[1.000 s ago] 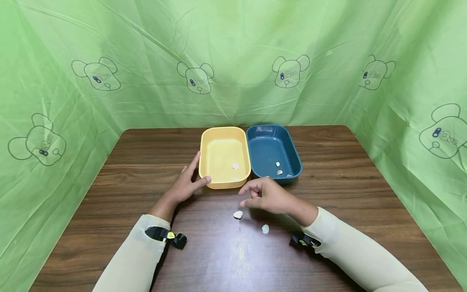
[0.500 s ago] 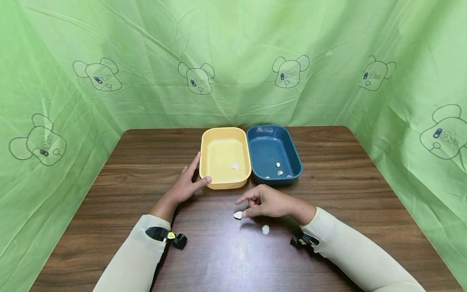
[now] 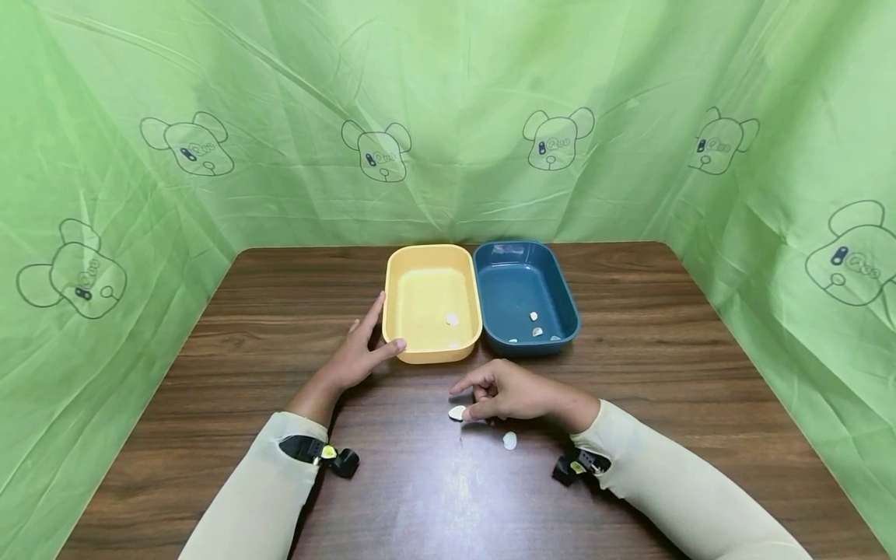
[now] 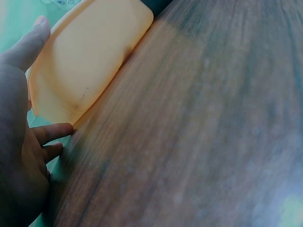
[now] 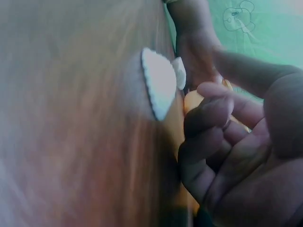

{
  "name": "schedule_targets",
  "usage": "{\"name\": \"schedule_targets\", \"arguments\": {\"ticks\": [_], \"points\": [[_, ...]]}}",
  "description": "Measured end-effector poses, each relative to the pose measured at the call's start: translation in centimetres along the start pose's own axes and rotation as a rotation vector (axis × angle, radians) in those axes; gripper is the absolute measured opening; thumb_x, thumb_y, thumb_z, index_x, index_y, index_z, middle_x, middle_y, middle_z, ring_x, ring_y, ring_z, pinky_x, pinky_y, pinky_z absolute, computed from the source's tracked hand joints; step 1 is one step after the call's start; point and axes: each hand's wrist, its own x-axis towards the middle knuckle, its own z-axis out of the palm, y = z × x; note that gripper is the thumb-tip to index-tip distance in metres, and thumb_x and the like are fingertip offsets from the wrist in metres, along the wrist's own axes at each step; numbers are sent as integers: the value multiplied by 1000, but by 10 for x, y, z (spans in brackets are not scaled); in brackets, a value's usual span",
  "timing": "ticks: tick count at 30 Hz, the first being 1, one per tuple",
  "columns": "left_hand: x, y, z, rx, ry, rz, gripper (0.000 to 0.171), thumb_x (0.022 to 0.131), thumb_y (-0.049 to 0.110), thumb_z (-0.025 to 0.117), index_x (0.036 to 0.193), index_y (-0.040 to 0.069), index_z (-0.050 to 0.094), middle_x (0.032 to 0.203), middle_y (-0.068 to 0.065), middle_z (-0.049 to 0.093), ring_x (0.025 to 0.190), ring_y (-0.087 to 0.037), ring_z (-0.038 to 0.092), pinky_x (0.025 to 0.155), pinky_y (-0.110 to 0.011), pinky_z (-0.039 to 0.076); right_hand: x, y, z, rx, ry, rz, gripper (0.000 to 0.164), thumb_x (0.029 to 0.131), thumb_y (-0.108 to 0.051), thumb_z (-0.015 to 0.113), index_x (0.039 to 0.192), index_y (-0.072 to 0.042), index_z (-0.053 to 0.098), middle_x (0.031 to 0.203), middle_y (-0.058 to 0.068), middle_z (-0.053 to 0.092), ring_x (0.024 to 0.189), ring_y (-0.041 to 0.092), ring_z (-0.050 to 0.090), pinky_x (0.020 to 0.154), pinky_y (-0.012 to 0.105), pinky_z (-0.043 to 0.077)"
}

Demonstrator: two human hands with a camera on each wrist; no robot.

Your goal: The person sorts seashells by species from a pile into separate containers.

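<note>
My left hand (image 3: 358,354) rests against the near left corner of the yellow tray (image 3: 432,358), its thumb on the near side and its forefinger along the left side. The left wrist view shows its fingers by the tray wall (image 4: 90,56). Over the table, my right hand (image 3: 521,391) has its forefinger stretched out and its other fingers curled, with thumb and forefinger apart. A small white seashell (image 3: 456,413) lies right at the thumb tip; contact is unclear. Nearer me lies a second white shell (image 3: 509,441), with a scalloped edge in the right wrist view.
A blue tray (image 3: 530,350) stands against the yellow one's right side. Several small pale pieces lie in it, such as a shell piece (image 3: 537,332). Inside the yellow tray is another pale shell (image 3: 452,320). A green curtain (image 3: 448,187) encloses the wooden table (image 3: 294,288).
My right hand has drawn back from the blue tray's near edge towards the white shell on the table. A pale piece near that edge has come into view. My left hand stays put.
</note>
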Motion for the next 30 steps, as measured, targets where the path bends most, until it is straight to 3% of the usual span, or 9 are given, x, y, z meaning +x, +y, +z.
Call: {"name": "schedule_targets", "arguments": {"ticks": [3, 7, 16, 30], "points": [[0, -1, 0, -1, -1, -1, 105, 101, 49, 73, 179, 24, 7, 184, -10, 20, 170, -48, 10, 136, -68, -5, 2, 4, 2, -27, 14, -11, 40, 96, -10, 84, 134, 0, 76, 66, -11, 55, 56, 0, 52, 54, 17, 45], [1, 0, 0, 9, -11, -11, 105, 101, 51, 73, 178, 30, 4, 184, -10, 19, 170, -49, 9, 136, -68, -5, 2, 6, 3, -56, 39, -5, 40, 95, -13, 86, 132, -2, 78, 64, -10, 51, 55, 0, 50, 55, 17, 44], [0, -1, 2, -2, 1, 4, 109, 99, 61, 73, 178, 31, 4, 183, -16, 20, 168, -54, 10, 135, -71, -4, 2, 9, 7, -49, 61, 11, 38, 92, -12, 88, 128, -3, 80, 64, -9, 50, 56, -1, 49, 55, 16, 42], [-1, 0, -2, 10, -14, -16, 103, 103, 50, 72, 177, 36, 3, 184, -10, 19, 169, -51, 8, 137, -67, -5, 6, 9, 10, -66, 84, 29, 34, 90, -10, 89, 123, -4, 83, 63, -9, 50, 58, -1, 48, 55, 15, 40]]}}
